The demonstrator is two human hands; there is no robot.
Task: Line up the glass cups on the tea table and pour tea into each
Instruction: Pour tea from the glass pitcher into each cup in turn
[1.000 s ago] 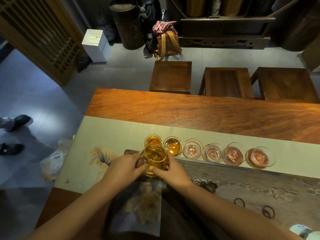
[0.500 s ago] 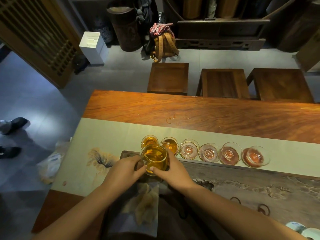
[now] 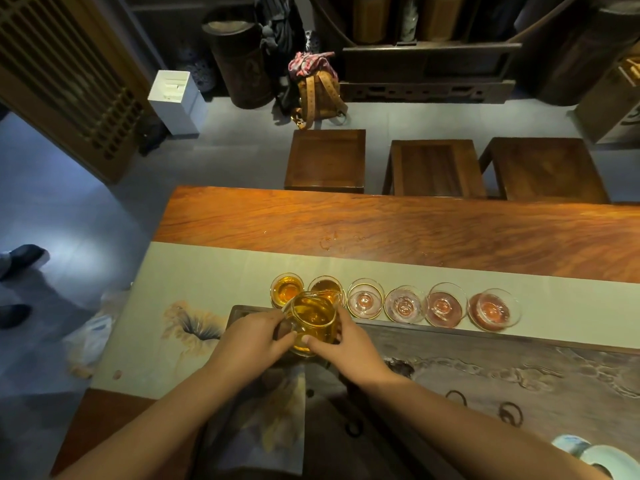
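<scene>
While six glass cups (image 3: 365, 299) are standing beyond it, both the left hand (image 3: 252, 344) and the right hand (image 3: 349, 344) are gripping the tea pitcher (image 3: 313, 318).

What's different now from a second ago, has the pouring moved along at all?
Barely. Both hands, left hand and right hand, still hold the glass pitcher of tea, its spout over the second cup. The first cup holds tea; the other four cups are still without amber tea. Only the camera view shifted slightly.
</scene>
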